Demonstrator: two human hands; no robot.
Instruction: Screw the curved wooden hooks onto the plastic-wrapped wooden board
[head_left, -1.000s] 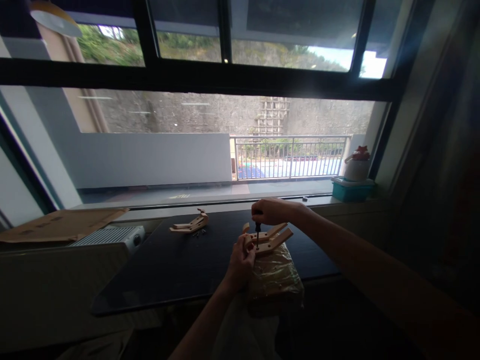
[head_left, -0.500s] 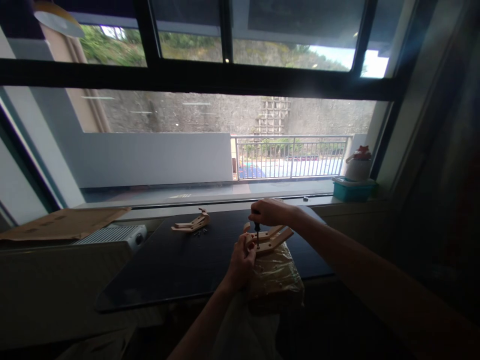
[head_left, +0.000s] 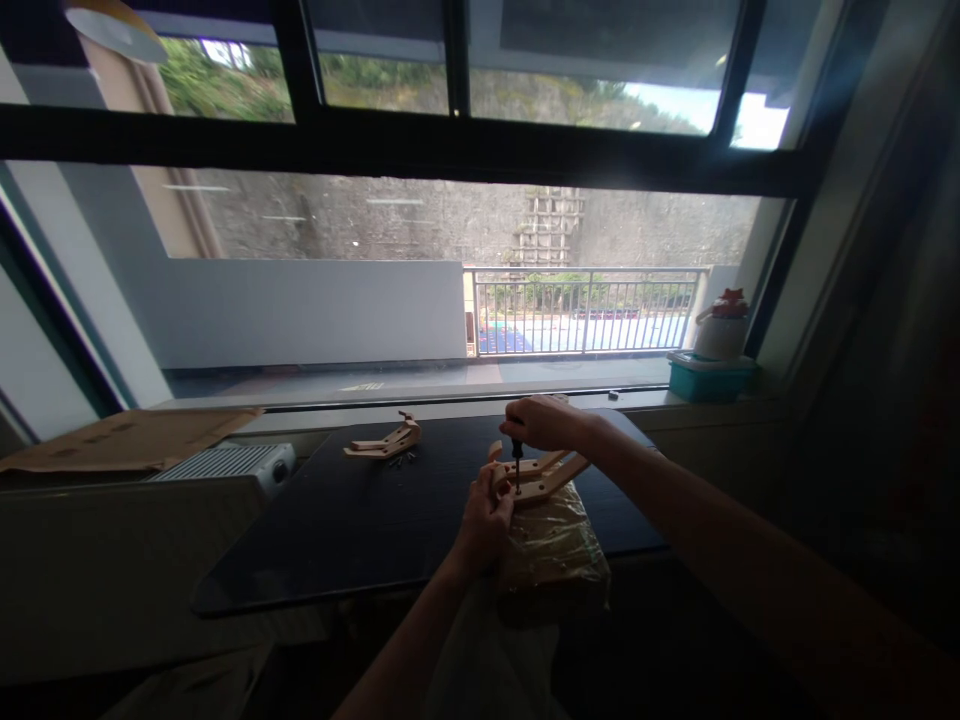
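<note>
My right hand (head_left: 546, 422) is closed around the dark handle of a screwdriver (head_left: 517, 470), which points straight down. Its tip meets a hole in a pale wooden frame (head_left: 541, 486) made of angled bars. My left hand (head_left: 484, 515) grips the near left end of that frame, fingers bent around the wood. Under the frame lies a block wrapped in clear plastic (head_left: 559, 545) at the table's front edge. Farther left on the table rests a second wooden frame (head_left: 386, 440) of similar shape, with several small screws (head_left: 403, 459) beside it.
The dark table (head_left: 322, 540) stands against the window sill. Left of it are a white radiator (head_left: 225, 465) and a flat cardboard sheet (head_left: 127, 440). At the right end of the sill, a teal box (head_left: 709, 378) carries a white bottle with a red top (head_left: 724, 325).
The view has shifted very slightly. Both hands keep their places, and the screwdriver stays upright in the same hole of the wooden frame.
</note>
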